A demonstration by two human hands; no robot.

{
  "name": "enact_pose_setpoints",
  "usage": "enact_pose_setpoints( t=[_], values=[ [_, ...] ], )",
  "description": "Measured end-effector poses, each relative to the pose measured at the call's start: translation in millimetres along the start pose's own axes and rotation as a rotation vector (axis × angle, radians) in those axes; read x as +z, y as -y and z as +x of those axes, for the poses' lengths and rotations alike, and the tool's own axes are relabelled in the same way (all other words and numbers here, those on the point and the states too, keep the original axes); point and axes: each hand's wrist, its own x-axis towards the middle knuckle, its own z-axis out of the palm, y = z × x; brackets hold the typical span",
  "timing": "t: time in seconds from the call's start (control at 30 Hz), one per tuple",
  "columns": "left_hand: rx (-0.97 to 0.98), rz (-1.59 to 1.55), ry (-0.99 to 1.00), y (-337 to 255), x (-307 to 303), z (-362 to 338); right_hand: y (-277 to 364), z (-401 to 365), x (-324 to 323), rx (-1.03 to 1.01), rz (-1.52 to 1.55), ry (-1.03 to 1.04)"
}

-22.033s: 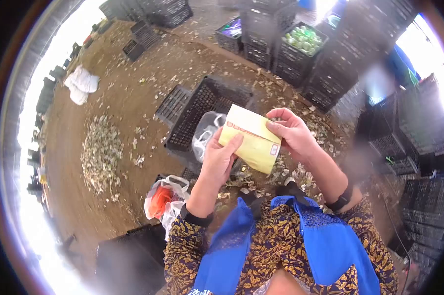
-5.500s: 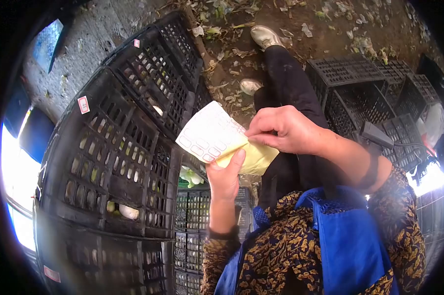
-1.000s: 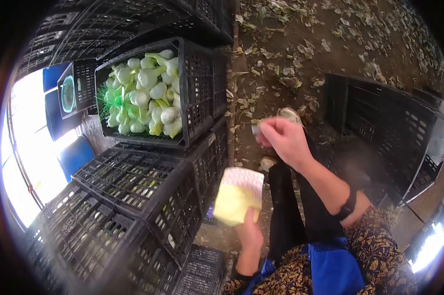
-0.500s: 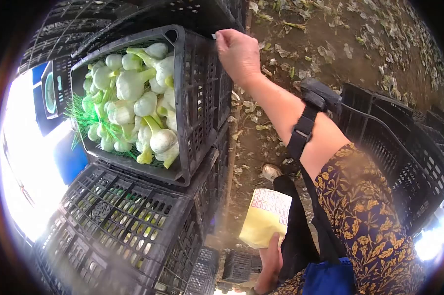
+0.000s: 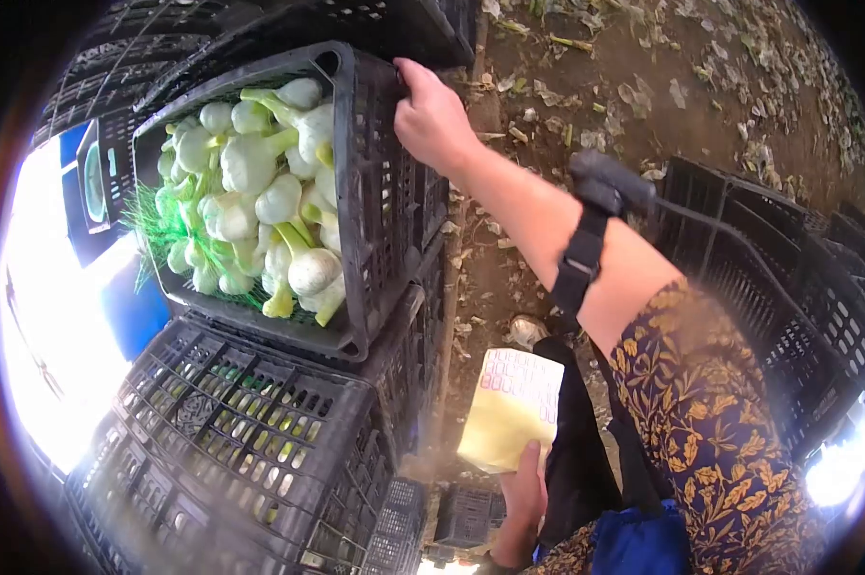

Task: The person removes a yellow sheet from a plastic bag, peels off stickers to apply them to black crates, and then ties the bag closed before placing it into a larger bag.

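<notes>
My right hand (image 5: 434, 117) reaches to the side wall of a black plastic crate (image 5: 380, 182), near its upper corner. Its fingers are curled against the slotted wall, the thumb lies by the edge, and what is under the fingertips is hidden. White garlic bulbs (image 5: 250, 163) with short green stems fill this crate. Lower down, my left hand (image 5: 526, 484) grips a yellowish sheet of printed labels (image 5: 504, 422), thumb on its front. Rows of small red-outlined marks cover the sheet's upper part.
Below the garlic crate stands another black crate (image 5: 231, 412) with pale bulbs behind its slots. More black crates (image 5: 739, 259) stand at the right. Dry garlic skins and stalks litter the dirt floor (image 5: 586, 86). A shoe (image 5: 526, 331) shows near the sheet.
My right hand has moved left onto the crate's side wall; a small whitish piece at its fingertips earlier is now out of sight. The left hand and sheet have shifted slightly left.
</notes>
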Motion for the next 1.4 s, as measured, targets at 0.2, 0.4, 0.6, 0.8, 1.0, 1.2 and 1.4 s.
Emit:
enact_pose_setpoints(
  t=[0.2, 0.4, 0.6, 0.8, 1.0, 1.2, 1.4],
  values=[
    [0.106, 0.024, 0.093, -6.9, -9.0, 23.8, -5.5, -43.4, -42.6, -0.043, -0.281, 0.147],
    [0.123, -0.061, 0.15, -27.1, 11.3, 23.3, 67.2, -220.3, -157.0, 0.104, 0.039, 0.435],
    [0.314, 0.061, 0.31, -14.0, -5.5, 31.6, 69.3, -296.0, -182.3, 0.275, 0.041, 0.478],
    [0.345, 0.045, 0.341, -13.0, 3.0, 19.9, 54.9, -302.2, -185.7, 0.406, 0.13, 0.522],
    [0.395, 0.122, 0.343, -9.1, 12.5, 24.1, 54.2, -287.4, -199.8, 0.9, 0.401, 0.545],
    [0.155, -0.054, 0.276, -18.2, 37.0, 23.7, 31.6, -267.5, -208.2, 1.102, 0.482, 0.578],
    [0.177, 0.021, 0.068, -22.2, 49.9, 31.3, -21.7, -205.7, -199.6, 1.192, 0.615, 0.461]
  ],
)
